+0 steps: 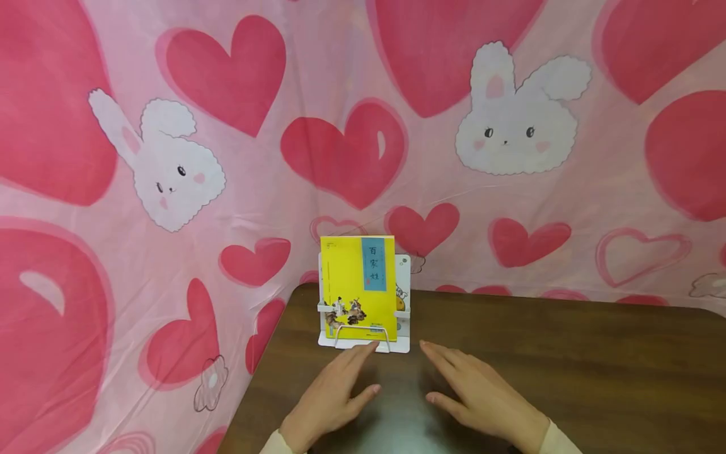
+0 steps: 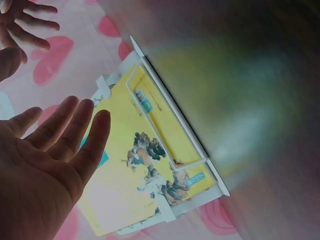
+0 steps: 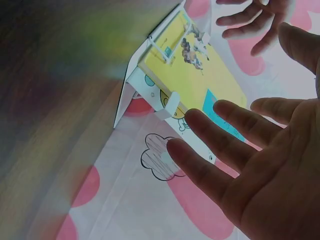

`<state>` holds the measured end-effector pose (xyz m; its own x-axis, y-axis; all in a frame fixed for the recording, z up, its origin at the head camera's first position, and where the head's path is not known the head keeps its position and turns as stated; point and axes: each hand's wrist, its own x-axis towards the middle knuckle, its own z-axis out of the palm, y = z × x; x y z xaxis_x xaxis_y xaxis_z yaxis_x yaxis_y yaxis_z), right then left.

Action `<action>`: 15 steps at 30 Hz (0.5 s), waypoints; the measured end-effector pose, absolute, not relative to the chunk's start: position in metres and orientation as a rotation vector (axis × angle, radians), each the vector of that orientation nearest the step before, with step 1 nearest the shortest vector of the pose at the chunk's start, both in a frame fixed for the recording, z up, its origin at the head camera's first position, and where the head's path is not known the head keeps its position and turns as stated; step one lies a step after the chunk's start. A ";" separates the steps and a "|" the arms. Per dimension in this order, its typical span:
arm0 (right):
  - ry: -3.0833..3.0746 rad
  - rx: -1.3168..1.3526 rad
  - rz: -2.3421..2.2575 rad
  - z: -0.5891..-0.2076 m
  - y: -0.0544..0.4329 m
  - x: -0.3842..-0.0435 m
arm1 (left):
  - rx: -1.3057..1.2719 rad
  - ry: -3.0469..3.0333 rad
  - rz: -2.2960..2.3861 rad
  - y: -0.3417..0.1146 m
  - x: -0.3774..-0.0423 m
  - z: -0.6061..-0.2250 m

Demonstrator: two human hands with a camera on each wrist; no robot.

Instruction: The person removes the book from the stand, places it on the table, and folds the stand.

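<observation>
Head view: left hand [image 1: 336, 392] and right hand [image 1: 481, 392] both outstretched and empty, so a clumsy nudge could maybe tip the white bookstand [image 1: 401, 344] and yellow 百家姓 book [image 1: 347, 271]

On the table [image 1: 567, 366], far left, a stand [image 1: 401, 344] holds a book [image 1: 346, 271] before a cloth [image 1: 431, 189]; nearer are the left hand [image 1: 331, 392] and, rightward, the right hand [image 1: 482, 396].

Left hand [image 1: 333, 392] is outstretched; right hand [image 1: 482, 394] mirrors it.

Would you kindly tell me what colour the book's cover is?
The book cover is mainly yellow, clearest in the head view.
</observation>
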<state>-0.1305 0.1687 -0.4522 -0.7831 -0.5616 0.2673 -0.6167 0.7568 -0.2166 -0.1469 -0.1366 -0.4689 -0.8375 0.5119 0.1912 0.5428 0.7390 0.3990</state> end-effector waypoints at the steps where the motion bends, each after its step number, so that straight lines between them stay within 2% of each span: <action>1: -2.772 0.935 0.449 -0.452 0.168 -0.131 | -0.858 -2.865 -0.704 -0.138 -0.147 -0.469; 15: -2.822 0.870 0.577 -0.450 0.152 -0.147 | -0.686 -2.830 -0.936 -0.152 -0.160 -0.468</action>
